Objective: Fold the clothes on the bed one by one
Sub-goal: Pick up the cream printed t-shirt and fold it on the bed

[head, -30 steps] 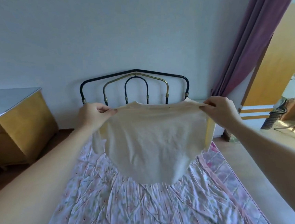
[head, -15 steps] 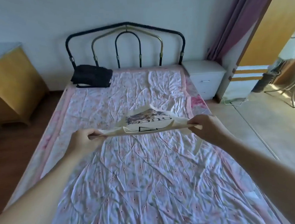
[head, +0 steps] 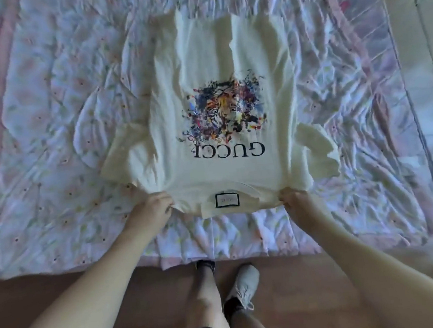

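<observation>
The cream T-shirt lay spread face up on the bed, its printed front showing and its collar edge nearest the person. Its long axis ran straight away from the person, from the collar at the near edge of the bed to the hem further up the sheet. Both hands sat at that near end. The left hand pinched the shoulder seam on one side of the neck label, and the right hand pinched the other shoulder, so each grip was narrow and closed on cloth. The two hands were about level, one on each side of the collar, neither clearly nearer the shirt's middle. The whole body of the shirt therefore lay ahead of the grips, with nothing of it behind them.

The left sleeve lay out fairly flat, while the right sleeve was bunched and partly turned. I judged that the coming fold would depend on squaring those sleeves to the long axis first.

By count: one shirt, two sleeves, two hands, one label, one bed. Two feet stood on the floor below the bed's edge.
</observation>
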